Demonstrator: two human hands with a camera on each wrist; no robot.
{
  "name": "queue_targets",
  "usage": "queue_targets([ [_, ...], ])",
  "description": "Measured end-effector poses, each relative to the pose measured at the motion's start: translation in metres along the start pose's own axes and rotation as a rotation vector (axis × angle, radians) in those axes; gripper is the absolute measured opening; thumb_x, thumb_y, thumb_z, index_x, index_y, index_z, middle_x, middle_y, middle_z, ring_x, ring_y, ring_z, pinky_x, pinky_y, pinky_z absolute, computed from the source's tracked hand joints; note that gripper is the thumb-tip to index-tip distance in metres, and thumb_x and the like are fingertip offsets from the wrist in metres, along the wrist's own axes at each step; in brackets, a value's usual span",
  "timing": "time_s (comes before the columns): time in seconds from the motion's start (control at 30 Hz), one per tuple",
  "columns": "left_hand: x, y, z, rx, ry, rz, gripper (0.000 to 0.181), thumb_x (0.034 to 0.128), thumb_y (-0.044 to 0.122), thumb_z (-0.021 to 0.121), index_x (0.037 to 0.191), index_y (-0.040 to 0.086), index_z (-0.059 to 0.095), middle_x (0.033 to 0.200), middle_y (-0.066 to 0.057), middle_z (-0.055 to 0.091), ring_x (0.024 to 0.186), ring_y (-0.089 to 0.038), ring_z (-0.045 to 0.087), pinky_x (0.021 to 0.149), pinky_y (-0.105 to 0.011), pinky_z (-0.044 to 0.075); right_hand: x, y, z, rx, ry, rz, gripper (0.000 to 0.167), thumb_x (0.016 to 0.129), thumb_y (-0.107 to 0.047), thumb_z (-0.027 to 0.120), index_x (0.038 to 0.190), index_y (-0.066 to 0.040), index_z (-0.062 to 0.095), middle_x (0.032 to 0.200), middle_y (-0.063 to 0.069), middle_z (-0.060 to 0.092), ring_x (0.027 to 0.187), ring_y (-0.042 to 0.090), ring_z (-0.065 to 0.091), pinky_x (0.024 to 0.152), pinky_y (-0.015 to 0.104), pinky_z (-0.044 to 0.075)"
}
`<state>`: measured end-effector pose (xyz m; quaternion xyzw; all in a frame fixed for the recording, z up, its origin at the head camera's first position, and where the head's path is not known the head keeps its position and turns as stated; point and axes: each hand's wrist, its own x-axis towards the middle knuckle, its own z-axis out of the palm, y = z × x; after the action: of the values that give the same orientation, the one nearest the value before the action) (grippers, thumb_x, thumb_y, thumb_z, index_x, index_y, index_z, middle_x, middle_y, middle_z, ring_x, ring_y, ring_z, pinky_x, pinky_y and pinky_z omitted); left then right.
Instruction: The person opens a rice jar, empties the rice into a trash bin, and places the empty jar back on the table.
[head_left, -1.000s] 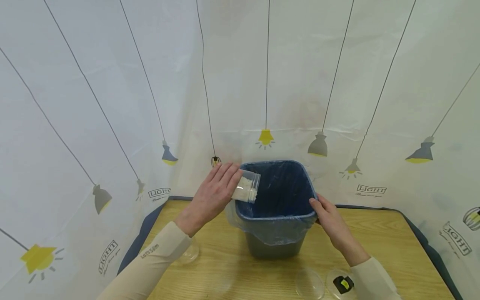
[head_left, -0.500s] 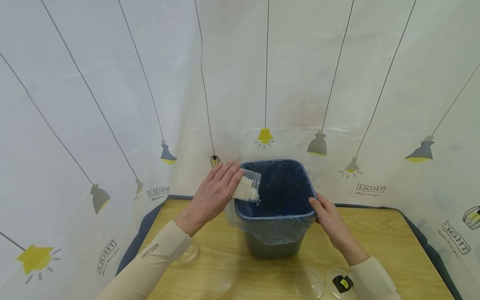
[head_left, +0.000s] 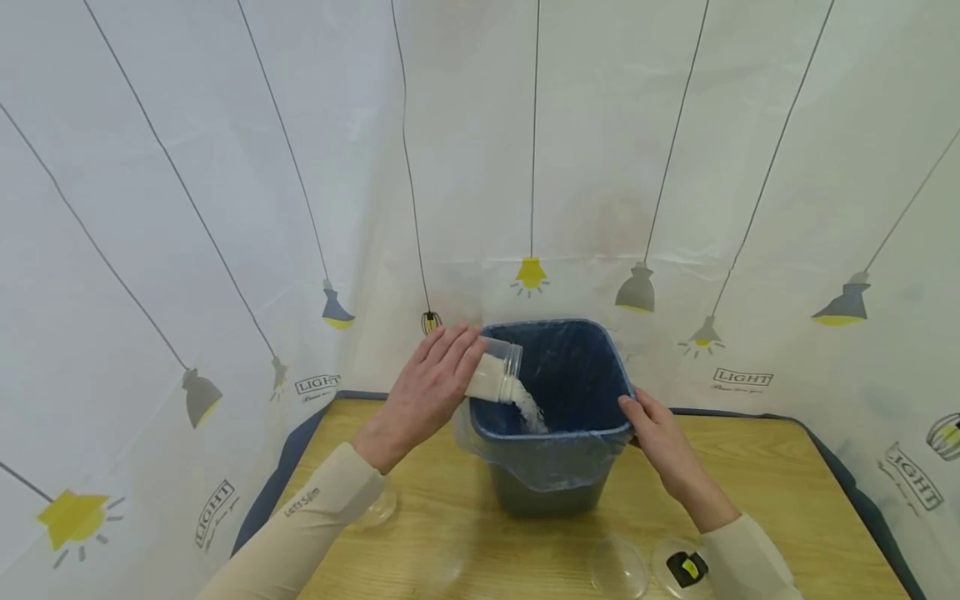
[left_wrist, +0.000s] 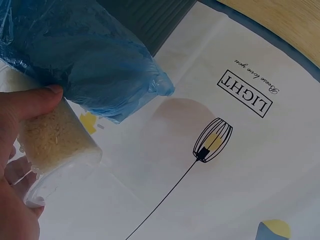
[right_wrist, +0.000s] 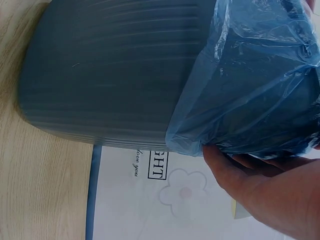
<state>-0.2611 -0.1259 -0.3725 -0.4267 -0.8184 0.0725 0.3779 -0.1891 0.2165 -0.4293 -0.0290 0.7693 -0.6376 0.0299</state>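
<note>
My left hand (head_left: 431, 383) grips a clear plastic jar (left_wrist: 60, 137) of white rice. The jar is tipped to the right with its mouth over the left side of a grey trash bin (head_left: 546, 492). A stream of rice (head_left: 531, 410) falls from the mouth into the bin. A blue plastic bag (right_wrist: 250, 95) lines the bin and is folded down over its rim. At the bin's right side my right hand (head_left: 667, 446) holds the lined rim, thumb on top and fingers against the outer wall. The bottom of the bin's inside is hidden.
Two clear round lids (head_left: 618, 568) lie at the table's front right; a black and yellow object (head_left: 686, 568) sits on one. Another clear round thing (head_left: 378, 507) is partly behind my left forearm. A lamp-printed sheet (head_left: 480, 167) encloses the wooden table (head_left: 420, 533).
Rice that stayed inside the tipped jar a second ago began to trickle out, and now pours in a stream into the bin. Both hands keep their places.
</note>
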Motion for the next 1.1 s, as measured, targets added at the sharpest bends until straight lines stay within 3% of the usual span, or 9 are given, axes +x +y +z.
queue_targets([
  [0.23, 0.0006, 0.0003, -0.0025, -0.015, -0.013, -0.007, 0.057, 0.0914, -0.001, 0.073, 0.144, 0.001, 0.051, 0.145, -0.024, 0.050, 0.135, -0.040, 0.047, 0.119, -0.051, 0.032, 0.0007, 0.0004, 0.0008, 0.008, -0.012, 0.004, 0.062, 0.114, -0.036, 0.036, 0.163, 0.000, 0.022, 0.158, 0.028, 0.039, 0.140, 0.039, 0.046, 0.093, 0.020, 0.049],
  [0.5, -0.0030, -0.0007, -0.0039, -0.005, -0.033, 0.005, 0.061, 0.0917, -0.007, 0.069, 0.148, 0.001, 0.048, 0.142, -0.021, 0.051, 0.132, -0.038, 0.047, 0.123, -0.049, 0.024, 0.0010, 0.0021, 0.0007, 0.013, -0.004, 0.003, 0.062, 0.114, -0.036, 0.036, 0.162, 0.000, 0.024, 0.157, 0.028, 0.041, 0.138, 0.037, 0.047, 0.094, 0.020, 0.049],
  [1.1, 0.0000, 0.0011, -0.0025, 0.009, -0.017, 0.021, 0.059, 0.0917, -0.009, 0.068, 0.147, 0.000, 0.049, 0.142, -0.020, 0.052, 0.132, -0.037, 0.048, 0.123, -0.049, 0.026, -0.0011, -0.0005, 0.0012, -0.009, -0.002, 0.007, 0.063, 0.114, -0.037, 0.036, 0.163, 0.001, 0.022, 0.156, 0.029, 0.041, 0.137, 0.037, 0.048, 0.092, 0.019, 0.049],
])
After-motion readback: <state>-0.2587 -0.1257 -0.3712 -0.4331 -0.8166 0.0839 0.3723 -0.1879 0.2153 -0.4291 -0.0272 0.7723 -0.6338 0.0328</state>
